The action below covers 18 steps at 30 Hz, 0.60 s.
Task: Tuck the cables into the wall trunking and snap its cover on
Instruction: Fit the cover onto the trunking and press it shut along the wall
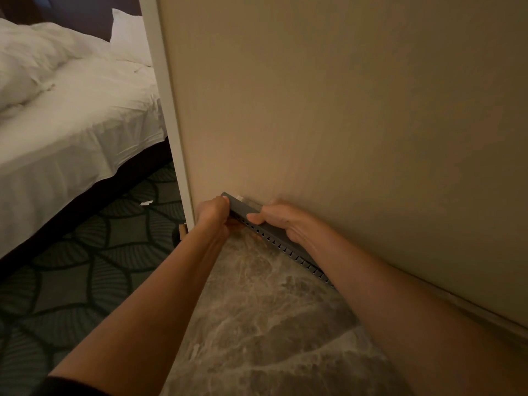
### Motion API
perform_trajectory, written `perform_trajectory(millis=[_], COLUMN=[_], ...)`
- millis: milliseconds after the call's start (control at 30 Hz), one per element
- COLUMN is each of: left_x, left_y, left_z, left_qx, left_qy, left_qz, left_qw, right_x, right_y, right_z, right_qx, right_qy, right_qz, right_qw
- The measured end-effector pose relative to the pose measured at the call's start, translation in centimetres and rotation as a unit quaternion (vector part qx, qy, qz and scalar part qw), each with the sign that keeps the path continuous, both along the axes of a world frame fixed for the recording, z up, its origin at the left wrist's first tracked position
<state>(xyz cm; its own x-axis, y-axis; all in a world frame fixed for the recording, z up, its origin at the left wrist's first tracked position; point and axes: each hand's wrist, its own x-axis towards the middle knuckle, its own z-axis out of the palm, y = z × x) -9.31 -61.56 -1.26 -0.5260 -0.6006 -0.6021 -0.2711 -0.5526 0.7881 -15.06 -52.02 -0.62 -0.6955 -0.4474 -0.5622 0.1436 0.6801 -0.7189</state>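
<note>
The dark slotted trunking [285,248] lies along the foot of the wall [343,110], on the marble floor [271,324]. The left hand [213,211] grips its end by the wall's corner, fingers curled round it. The right hand [281,221], further along the wall, hooks its fingers over the top, thumb on the slotted face. Something pale [246,200] sits between trunking and wall, possibly a cable. If it sits proud, snapping the trunking shut could pinch it or leave the clips unseated. No brand or writing is legible.
</note>
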Motion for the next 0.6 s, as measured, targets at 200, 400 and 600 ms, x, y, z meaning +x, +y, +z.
perform_trajectory(millis=[200,400,600], left_x=[0.4,0.9,0.8], left_y=[-0.3,0.9,3.6], left_z=[-0.4,-0.9,-1.0], left_qx=[-0.025,-0.046,-0.055], left_qy=[0.007,0.014,0.011], left_qz=[-0.021,-0.031,-0.001], left_qw=[0.999,0.998,0.998], right_x=[0.0,0.4,1.6], right_y=[0.5,1.8,6.6], right_z=[-0.2,0.7,1.6], right_qx=[0.012,0.068,0.177], right_qy=[0.031,0.023,0.103], right_qz=[0.028,0.086,0.195], right_qw=[0.999,0.994,0.959])
